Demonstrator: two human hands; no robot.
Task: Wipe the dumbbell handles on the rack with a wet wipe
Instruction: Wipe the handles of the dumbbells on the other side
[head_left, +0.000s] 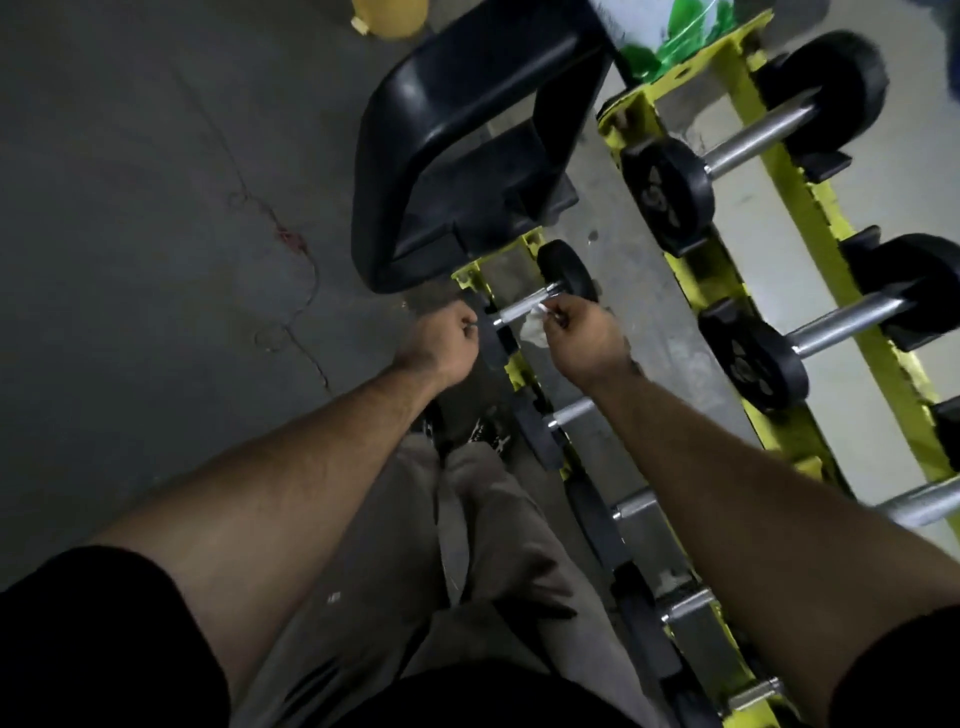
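A bulky black moulded plastic frame (457, 130) stood on the grey concrete floor (156, 208), its lower end close against the near end of the yellow rails. A thin dark crack (291, 322) ran down the floor beside it. At the top edge sat a rounded yellow plastic object (389, 18), and farther right a blurred white and green wrapper (670, 36). Light grey trousers (467, 545) filled the lower middle.

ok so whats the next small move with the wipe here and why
Probably slide the wet wipe along the dumbbell handle: the right hand pinches it beside the bar, while the left hand sits curled by the near weight.
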